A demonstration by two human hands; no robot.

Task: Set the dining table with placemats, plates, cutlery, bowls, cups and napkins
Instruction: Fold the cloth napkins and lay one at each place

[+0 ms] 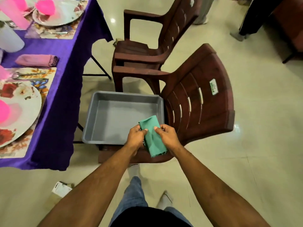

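Note:
A folded green napkin (pixel 153 136) is held between both hands above the near right corner of a grey plastic tub (pixel 105 110). My left hand (pixel 136 138) pinches its left edge and my right hand (pixel 167 136) pinches its right edge. The tub has nothing else in it and sits on the seat of a brown plastic chair (pixel 196 102). At the left, the table under a purple cloth (pixel 65 51) carries floral placemats (pixel 41 77), plates (pixel 21 105), pink cups (pixel 45 7) and a folded pink napkin (pixel 36 60).
A second brown chair (pixel 147 46) stands behind the first, close to the table's corner. A white jug (pixel 9 38) stands on the table at the left edge. A small white box (pixel 61 190) lies on the tiled floor by my legs.

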